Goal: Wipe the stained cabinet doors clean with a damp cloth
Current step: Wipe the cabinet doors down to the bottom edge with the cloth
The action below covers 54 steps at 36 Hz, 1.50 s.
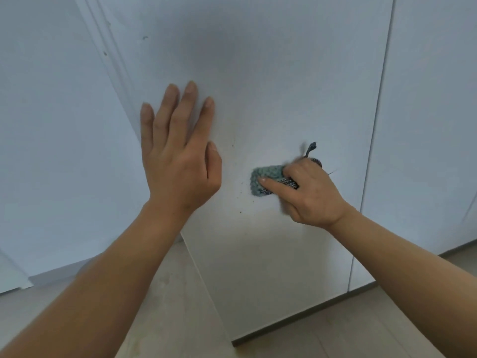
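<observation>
A small blue-green cloth is pressed against the white cabinet door right of the frame's centre, gripped by the curled fingers of the right hand. Dark specks are seen on the door just left of the cloth. The left hand is laid flat at centre-left, fingers straight. A pale floor is seen below.

**Both arms outstretched: one hand flat, one gripping**

The left hand is raised flat, its back to the camera, fingers straight and slightly spread. The right hand, lower and to its right, curls its fingers round a cloth, thumb stretched along it. The bare left forearm and right forearm reach in from the lower corners.
</observation>
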### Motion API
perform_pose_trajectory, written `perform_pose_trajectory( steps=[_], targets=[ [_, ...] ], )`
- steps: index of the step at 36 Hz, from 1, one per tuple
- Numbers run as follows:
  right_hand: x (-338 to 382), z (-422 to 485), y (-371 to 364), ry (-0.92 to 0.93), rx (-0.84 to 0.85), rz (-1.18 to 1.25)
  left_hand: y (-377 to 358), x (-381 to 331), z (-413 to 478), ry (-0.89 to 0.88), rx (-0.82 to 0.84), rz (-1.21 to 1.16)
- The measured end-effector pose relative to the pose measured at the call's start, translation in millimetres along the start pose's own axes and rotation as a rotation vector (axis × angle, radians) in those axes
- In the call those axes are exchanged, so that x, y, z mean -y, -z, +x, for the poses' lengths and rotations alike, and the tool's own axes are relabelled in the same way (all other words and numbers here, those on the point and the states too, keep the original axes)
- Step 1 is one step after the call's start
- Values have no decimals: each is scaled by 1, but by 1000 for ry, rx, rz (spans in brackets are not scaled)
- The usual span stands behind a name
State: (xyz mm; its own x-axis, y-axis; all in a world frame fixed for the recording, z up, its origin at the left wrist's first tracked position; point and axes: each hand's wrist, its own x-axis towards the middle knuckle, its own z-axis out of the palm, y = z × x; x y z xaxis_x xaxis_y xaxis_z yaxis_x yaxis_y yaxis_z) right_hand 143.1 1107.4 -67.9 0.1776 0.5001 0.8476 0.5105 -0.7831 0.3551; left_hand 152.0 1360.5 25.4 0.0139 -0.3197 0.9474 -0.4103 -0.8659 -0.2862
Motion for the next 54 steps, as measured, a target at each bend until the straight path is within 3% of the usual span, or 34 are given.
perform_pose_trajectory(
  steps=[3, 8, 10, 12, 16, 19, 21, 24, 26, 36, 38, 42, 44, 50, 54],
  targets=[
    [-3, 6, 6, -82, -21, 31, 1, 0, 0, -3, 3, -1],
    [4, 74, 13, -394, -335, 73, 0, 0, 1, 3, -11, 10],
    [10, 91, 12, -480, -383, 75, -1, 0, -1, 4, -18, 15],
    [18, 89, 8, -416, -333, 69, 0, 0, -1, 2, -9, 9],
    [26, 42, -2, -57, -47, 81, 0, 0, -2, -10, 11, -2],
    [16, 29, 2, 21, 13, 64, 1, 0, -2, -8, 3, -2],
    [9, 44, 7, -79, -78, 72, 1, -1, 0, -5, -2, 0],
    [5, 83, 11, -356, -343, 74, 0, -2, 0, 3, -12, 8],
    [8, 101, 11, -435, -411, 57, 0, -2, -1, 4, -20, 15],
    [29, 19, -11, 91, 59, 40, 0, -1, -16, -36, 32, 9],
    [25, 31, -4, 93, 38, 38, -2, -2, -20, -41, 34, 14],
    [24, 58, 6, -177, -142, 45, -3, -5, -23, -34, 22, 14],
    [32, 50, 0, -214, -147, 71, -2, -6, -25, -36, 29, 6],
    [45, -35, -25, 171, 179, 71, -3, -9, -47, -87, 88, 16],
    [34, -21, -20, 207, 158, 31, -5, -10, -54, -112, 74, 35]
  ],
)
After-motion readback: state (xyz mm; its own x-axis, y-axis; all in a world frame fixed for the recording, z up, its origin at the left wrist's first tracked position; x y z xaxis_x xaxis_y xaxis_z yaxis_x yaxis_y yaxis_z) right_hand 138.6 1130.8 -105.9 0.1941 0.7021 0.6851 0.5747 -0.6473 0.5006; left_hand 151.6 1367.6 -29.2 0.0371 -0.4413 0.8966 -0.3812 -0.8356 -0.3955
